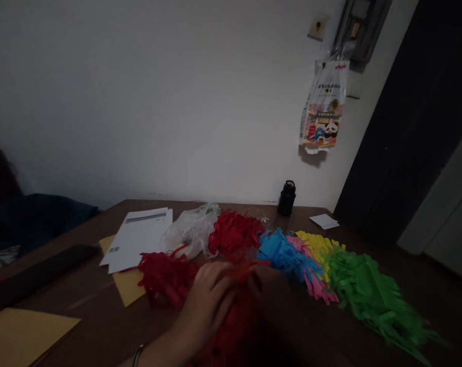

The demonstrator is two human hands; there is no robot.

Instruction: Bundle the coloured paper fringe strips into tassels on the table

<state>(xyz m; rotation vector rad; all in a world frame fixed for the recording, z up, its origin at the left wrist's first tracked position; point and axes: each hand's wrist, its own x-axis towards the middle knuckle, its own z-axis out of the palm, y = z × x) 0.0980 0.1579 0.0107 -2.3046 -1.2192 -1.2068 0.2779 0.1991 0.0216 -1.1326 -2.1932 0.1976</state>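
Note:
My left hand, with a band at the wrist, is closed on a piece of red fringed paper in front of me. Close beside it, my right hand pinches the upper edge of the same paper; it is dark and blurred. Fringe hangs down below both hands toward the near side. A dark red fringed bundle lies just left of my left hand, and another red bundle is behind the hands. Blue fringed paper lies right behind my right hand.
Pink, yellow and green fringed paper lie to the right. A clear plastic bag, white sheets and tan envelopes lie left. A black bottle stands near the wall beside white cards.

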